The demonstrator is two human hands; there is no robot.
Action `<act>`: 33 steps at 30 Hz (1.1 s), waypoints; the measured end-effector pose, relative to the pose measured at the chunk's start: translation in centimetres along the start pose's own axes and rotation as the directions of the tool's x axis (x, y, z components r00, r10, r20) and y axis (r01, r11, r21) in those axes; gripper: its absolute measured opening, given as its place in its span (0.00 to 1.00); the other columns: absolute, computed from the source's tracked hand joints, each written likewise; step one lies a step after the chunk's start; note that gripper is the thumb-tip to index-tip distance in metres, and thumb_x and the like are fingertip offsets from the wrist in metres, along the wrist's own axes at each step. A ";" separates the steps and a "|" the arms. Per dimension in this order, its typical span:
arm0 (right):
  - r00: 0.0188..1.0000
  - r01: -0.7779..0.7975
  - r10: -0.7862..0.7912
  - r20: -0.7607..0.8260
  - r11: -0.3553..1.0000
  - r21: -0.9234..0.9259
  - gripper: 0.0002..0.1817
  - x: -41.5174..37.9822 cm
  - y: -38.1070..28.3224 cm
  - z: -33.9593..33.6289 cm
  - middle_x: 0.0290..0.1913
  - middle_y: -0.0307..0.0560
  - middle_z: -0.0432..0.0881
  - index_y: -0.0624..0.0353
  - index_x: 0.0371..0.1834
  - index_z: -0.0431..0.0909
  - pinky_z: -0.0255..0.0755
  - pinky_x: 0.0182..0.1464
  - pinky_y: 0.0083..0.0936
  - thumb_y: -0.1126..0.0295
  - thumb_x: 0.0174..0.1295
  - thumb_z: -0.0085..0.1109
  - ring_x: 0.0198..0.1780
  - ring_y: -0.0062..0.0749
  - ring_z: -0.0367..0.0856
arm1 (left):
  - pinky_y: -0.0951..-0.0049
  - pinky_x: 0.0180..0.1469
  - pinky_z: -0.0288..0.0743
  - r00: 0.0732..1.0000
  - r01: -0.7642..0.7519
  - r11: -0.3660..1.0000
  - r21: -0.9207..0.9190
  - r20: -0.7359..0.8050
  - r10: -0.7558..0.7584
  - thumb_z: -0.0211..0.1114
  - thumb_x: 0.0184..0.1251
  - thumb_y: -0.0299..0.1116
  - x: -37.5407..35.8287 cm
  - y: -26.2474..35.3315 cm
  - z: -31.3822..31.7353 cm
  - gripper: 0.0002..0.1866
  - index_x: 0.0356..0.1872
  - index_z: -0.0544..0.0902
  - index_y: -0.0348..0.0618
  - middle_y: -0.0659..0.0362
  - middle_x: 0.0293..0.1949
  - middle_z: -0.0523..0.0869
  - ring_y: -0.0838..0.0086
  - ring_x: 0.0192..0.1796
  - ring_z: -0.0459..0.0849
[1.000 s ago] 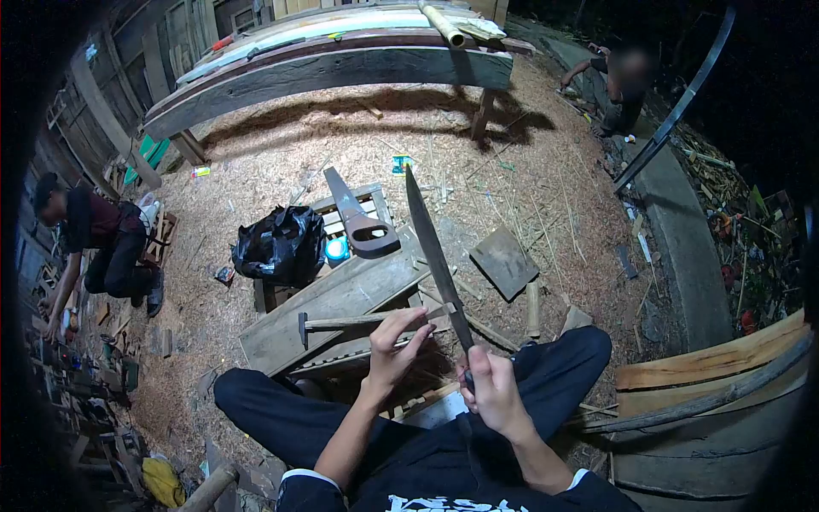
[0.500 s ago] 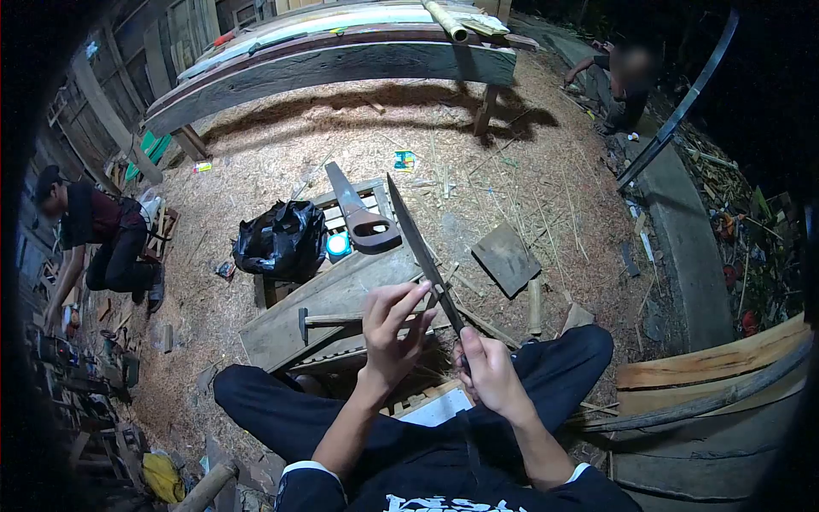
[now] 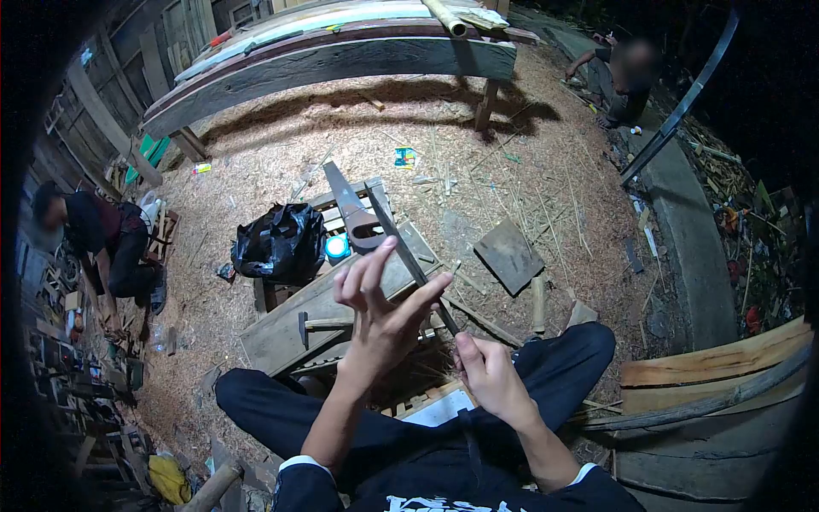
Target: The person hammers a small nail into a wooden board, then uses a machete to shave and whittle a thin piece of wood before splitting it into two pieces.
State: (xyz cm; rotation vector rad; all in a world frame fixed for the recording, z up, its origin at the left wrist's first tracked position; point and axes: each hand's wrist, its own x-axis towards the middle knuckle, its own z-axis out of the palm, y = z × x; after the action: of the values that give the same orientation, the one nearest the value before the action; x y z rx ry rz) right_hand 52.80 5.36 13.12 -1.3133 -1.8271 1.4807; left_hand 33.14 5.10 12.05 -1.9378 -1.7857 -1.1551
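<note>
My right hand (image 3: 490,371) is closed around the lower end of a long dark-bladed knife (image 3: 401,243), its thumb along the near side. The blade slants up and to the left, away from me, and the handle is mostly hidden in my grip. My left hand (image 3: 380,320) has its fingers spread, with thumb and fingertips close beside the blade and overlapping it in this view. Below the hands, a hammer (image 3: 328,323) lies on a wooden plank (image 3: 290,328). Beyond the knife, a handsaw (image 3: 348,200) rests by a turquoise round tape measure (image 3: 338,248).
A black plastic bag (image 3: 280,243) sits left of the saw. A square board (image 3: 508,258) lies on the shaving-covered ground. A long workbench (image 3: 341,68) stands ahead. One person (image 3: 107,226) crouches at the left, another (image 3: 627,77) sits at the far right. Planks (image 3: 708,375) lie at my right.
My left hand has opened from a pinch near the blade to spread fingers. The knife has tipped further left. The person at the left has bent lower and shifted their arms.
</note>
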 end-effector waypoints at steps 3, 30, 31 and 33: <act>1.000 0.004 -0.004 -0.007 1.000 -0.027 0.33 0.0 -0.2 -0.2 0.23 0.58 0.77 0.71 0.35 0.79 0.72 0.36 0.39 0.46 0.81 0.45 0.28 0.41 0.78 | 0.40 0.80 0.28 0.994 -0.077 0.997 0.031 0.081 0.074 0.74 0.62 0.48 0.2 -0.9 -0.4 0.14 0.50 0.89 0.79 0.63 0.80 0.64 0.54 0.83 0.49; 0.996 0.029 -0.045 -0.073 0.977 -0.209 0.33 1.1 -0.3 1.2 0.24 0.68 0.79 0.70 0.34 0.79 0.73 0.38 0.47 0.47 0.80 0.45 0.33 0.66 0.82 | 0.36 0.77 0.11 0.988 -0.120 0.987 -0.111 0.081 0.129 0.70 0.66 0.45 1.3 -2.9 0.8 0.08 0.45 0.91 0.70 0.83 0.51 0.91 0.67 0.78 0.70; 1.000 -0.011 0.010 -0.007 0.990 -0.139 0.32 1.2 -0.5 1.1 0.25 0.69 0.79 0.70 0.34 0.79 0.74 0.39 0.49 0.47 0.80 0.46 0.34 0.68 0.83 | 0.37 0.77 0.12 0.989 -0.110 0.983 -0.149 0.079 0.122 0.71 0.66 0.44 1.2 -3.0 0.8 0.08 0.45 0.91 0.70 0.81 0.48 0.92 0.68 0.77 0.71; 1.000 -0.002 0.000 -0.019 0.993 -0.121 0.32 1.0 0.4 1.6 0.25 0.69 0.79 0.69 0.33 0.79 0.74 0.39 0.50 0.47 0.80 0.46 0.35 0.69 0.83 | 0.37 0.77 0.12 0.991 -0.096 0.977 -0.191 0.073 0.112 0.71 0.66 0.43 1.2 -2.9 0.8 0.09 0.45 0.91 0.70 0.80 0.46 0.93 0.69 0.76 0.73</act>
State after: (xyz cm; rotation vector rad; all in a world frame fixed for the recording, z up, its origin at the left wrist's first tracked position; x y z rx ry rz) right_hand 51.25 5.43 12.06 -1.3797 -1.9309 1.3717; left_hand 30.68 7.06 11.42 -2.1884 -1.6440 -1.2643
